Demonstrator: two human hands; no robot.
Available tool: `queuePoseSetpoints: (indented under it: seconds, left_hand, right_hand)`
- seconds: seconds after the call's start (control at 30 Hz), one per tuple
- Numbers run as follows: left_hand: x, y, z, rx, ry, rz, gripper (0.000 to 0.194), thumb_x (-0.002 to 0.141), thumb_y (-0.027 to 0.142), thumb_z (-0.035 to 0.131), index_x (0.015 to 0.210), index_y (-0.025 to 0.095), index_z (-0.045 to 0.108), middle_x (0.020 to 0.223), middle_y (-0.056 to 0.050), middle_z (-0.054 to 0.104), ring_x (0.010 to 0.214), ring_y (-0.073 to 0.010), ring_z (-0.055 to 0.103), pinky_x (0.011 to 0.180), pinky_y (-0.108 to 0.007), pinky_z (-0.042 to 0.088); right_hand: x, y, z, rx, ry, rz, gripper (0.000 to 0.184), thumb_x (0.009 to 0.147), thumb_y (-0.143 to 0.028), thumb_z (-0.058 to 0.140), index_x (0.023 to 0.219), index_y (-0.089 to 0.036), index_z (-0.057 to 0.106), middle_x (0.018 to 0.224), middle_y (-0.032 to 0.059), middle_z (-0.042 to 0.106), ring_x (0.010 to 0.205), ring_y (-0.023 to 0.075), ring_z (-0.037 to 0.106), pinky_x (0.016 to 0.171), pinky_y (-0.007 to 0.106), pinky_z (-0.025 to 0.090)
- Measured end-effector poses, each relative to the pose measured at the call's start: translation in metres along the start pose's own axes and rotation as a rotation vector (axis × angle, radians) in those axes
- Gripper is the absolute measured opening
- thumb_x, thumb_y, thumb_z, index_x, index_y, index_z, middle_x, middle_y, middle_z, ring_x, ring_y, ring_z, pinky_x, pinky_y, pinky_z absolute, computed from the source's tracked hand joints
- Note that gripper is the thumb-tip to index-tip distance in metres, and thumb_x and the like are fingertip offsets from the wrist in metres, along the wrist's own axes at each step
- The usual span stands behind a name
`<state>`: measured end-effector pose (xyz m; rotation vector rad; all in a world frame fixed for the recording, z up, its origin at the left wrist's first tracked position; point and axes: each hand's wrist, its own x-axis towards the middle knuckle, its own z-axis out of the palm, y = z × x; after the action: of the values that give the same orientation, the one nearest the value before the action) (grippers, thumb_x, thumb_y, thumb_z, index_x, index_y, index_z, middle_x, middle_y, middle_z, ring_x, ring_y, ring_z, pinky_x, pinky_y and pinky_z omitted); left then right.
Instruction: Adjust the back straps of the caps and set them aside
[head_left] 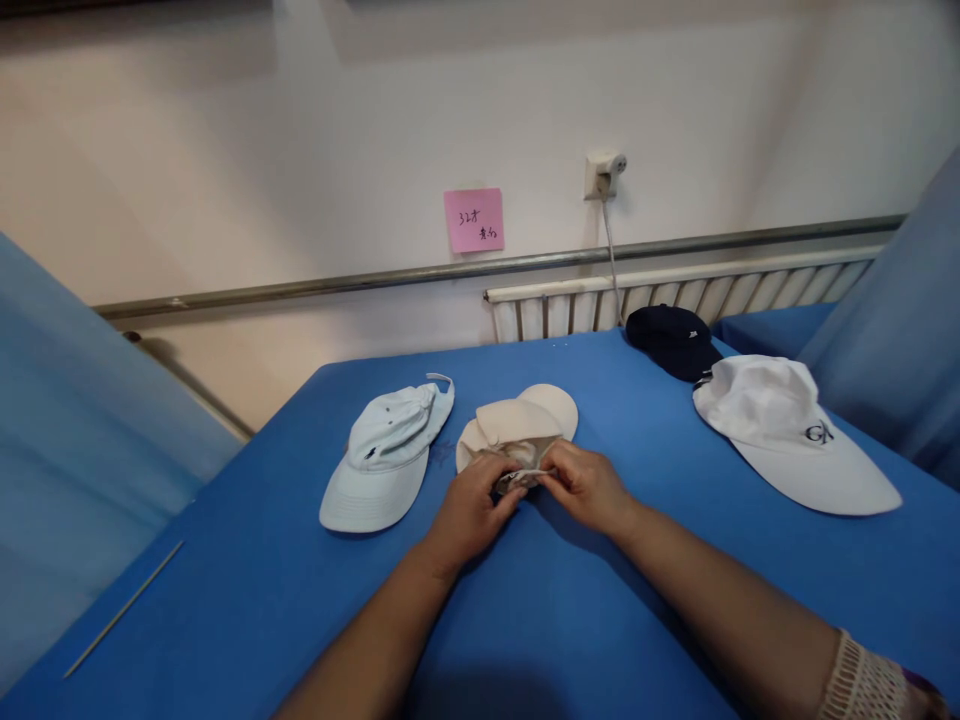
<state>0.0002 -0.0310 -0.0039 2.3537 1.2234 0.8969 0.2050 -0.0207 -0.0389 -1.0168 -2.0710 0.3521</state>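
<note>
on a blue table (247, 560), beige cap (514, 422) in the pinch of left hand (474, 508) and right hand (591, 488)

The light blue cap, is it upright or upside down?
Upright: the light blue cap shows its outer crown and brim's top.

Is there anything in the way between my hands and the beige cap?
Nothing visible: your left hand and right hand both hold the near edge of the beige cap. The pale blue cap lies to its left, not between.
</note>
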Motion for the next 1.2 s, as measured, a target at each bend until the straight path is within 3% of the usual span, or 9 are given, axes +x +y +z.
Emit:
queuePoseSetpoints:
  seconds: [0.1,0.23,0.37,0.57,0.7,0.97,1.07,1.2]
  left_hand:
    - [0.001,-0.002,-0.001,0.082,-0.007,0.043,0.012,0.085,0.017,0.056,0.095,0.020,0.062,0.091,-0.004,0.065,0.085,-0.0184,0.059,0.077,-0.032,0.045]
    - [0.000,-0.003,0.000,0.127,0.085,0.116,0.017,0.081,0.009,0.054,0.093,0.019,0.059,0.089,-0.004,0.063,0.085,-0.0188,0.056,0.078,-0.032,0.045]
    - [-0.001,-0.003,0.004,0.095,0.138,0.184,0.019,0.079,0.005,0.052,0.091,0.020,0.056,0.089,-0.004,0.062,0.085,-0.0178,0.056,0.077,-0.032,0.045]
    - [-0.003,0.002,0.011,0.039,0.088,0.209,0.027,0.076,0.001,0.052,0.094,0.020,0.052,0.097,-0.005,0.062,0.094,-0.0184,0.056,0.085,-0.034,0.045]
    - [-0.001,0.005,0.010,0.038,0.016,0.191,0.027,0.080,0.006,0.054,0.104,0.021,0.053,0.109,-0.007,0.062,0.105,-0.0198,0.056,0.094,-0.037,0.044]
    - [0.000,0.005,0.007,-0.045,0.018,0.125,0.010,0.084,0.020,0.059,0.094,0.020,0.057,0.109,-0.010,0.063,0.105,-0.0213,0.058,0.094,-0.038,0.045]
    - [0.001,-0.003,0.007,-0.076,0.160,0.042,0.008,0.085,0.021,0.057,0.093,0.019,0.059,0.107,-0.009,0.064,0.105,-0.0207,0.059,0.095,-0.037,0.045]
    - [0.005,-0.021,0.007,-0.144,0.402,-0.187,0.018,0.084,0.029,0.058,0.099,0.019,0.059,0.106,-0.008,0.064,0.099,-0.0203,0.061,0.091,-0.037,0.048]
  right_hand:
    - [0.001,-0.002,-0.003,-0.067,0.000,-0.008,0.004,0.089,-0.021,0.053,0.086,-0.020,0.053,0.082,0.0025,0.058,0.072,0.0147,0.055,0.064,0.025,0.038]
    - [0.004,-0.003,-0.010,-0.183,-0.110,0.020,0.007,0.087,-0.025,0.057,0.089,-0.020,0.053,0.091,0.0041,0.060,0.077,0.0166,0.057,0.065,0.026,0.038]
    - [0.006,0.001,-0.009,-0.292,-0.145,0.085,0.005,0.082,-0.021,0.058,0.082,-0.021,0.052,0.085,0.0024,0.061,0.071,0.0161,0.056,0.061,0.026,0.033]
    - [0.007,0.009,0.000,-0.279,0.054,0.309,0.009,0.075,-0.015,0.055,0.078,-0.021,0.049,0.071,0.0004,0.059,0.061,0.0149,0.052,0.057,0.026,0.030]
    - [0.007,0.015,0.000,-0.138,0.167,0.339,0.009,0.073,-0.018,0.052,0.074,-0.022,0.044,0.066,-0.0016,0.055,0.057,0.0142,0.048,0.057,0.026,0.032]
    - [0.006,0.029,0.009,0.108,0.325,0.404,0.009,0.072,-0.022,0.051,0.072,-0.023,0.042,0.061,-0.0045,0.050,0.055,0.0135,0.045,0.056,0.025,0.035]
    - [0.006,0.036,0.012,0.155,0.357,0.440,0.010,0.072,-0.024,0.053,0.073,-0.023,0.043,0.062,-0.0048,0.050,0.056,0.0134,0.045,0.055,0.024,0.035]
    - [0.007,0.042,0.009,0.116,0.302,0.481,0.009,0.072,-0.024,0.054,0.073,-0.023,0.044,0.063,-0.0049,0.052,0.056,0.0133,0.045,0.055,0.024,0.034]
